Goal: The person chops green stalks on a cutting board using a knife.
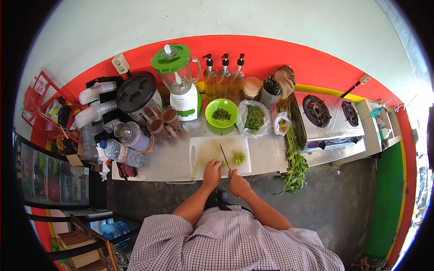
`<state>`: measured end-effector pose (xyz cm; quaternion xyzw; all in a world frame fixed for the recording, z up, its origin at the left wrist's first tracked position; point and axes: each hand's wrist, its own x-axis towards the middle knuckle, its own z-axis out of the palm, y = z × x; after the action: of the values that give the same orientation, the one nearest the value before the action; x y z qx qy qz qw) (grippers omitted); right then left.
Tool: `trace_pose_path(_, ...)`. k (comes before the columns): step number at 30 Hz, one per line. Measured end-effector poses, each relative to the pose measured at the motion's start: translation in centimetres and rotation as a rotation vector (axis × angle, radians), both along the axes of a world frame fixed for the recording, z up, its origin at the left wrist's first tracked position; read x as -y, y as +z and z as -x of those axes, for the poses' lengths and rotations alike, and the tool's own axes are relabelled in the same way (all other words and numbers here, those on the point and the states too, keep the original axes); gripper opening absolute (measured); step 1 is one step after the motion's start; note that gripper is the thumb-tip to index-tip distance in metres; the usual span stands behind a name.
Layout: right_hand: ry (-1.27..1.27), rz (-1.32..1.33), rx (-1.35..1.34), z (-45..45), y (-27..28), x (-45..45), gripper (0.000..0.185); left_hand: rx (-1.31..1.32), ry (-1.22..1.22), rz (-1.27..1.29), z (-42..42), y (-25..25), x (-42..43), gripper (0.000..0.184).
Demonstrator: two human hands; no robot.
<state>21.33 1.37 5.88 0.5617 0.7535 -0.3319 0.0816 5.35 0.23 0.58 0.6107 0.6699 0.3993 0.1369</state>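
My right hand [238, 184] is wrapped round the handle of a knife [224, 156], whose blade points away and slightly left over the white cutting board [243, 142]. Beside the blade, at the board's near edge, my left hand [212, 173] has its fingers bent and pressed together; whatever they hold is hidden. A small pile of chopped green stalks [239, 157] lies to the right of the blade. Thin green stems [196, 169] rest at the board's left side. Behind the board stands a green bowl [221, 125] with chopped greens in it.
A plastic bag of chopped greens [255, 118] and a leafy bunch [294, 168] lie to the right, before a gas stove [332, 118]. Pump bottles [224, 81] and a blender [184, 97] stand at the back. Brown cups [158, 127] and water bottles [122, 153] are left.
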Motion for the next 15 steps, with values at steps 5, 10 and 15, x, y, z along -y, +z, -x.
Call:
trace_pose_path(5,0.026,0.043,0.043,0.1,-1.1,1.8,0.042,0.042,0.01,0.162,0.6,0.8,-0.7,0.01)
trace_pose_path(10,0.091,0.032,0.063,0.5,0.5,-0.4,0.053,-0.004,-0.014,0.24,0.9,1.4,-1.0,0.009)
trace_pose_path(15,0.003,0.21,0.06,0.4,-0.6,1.5,0.083,0.014,-0.043,0.211,1.0,0.1,-0.7,0.013)
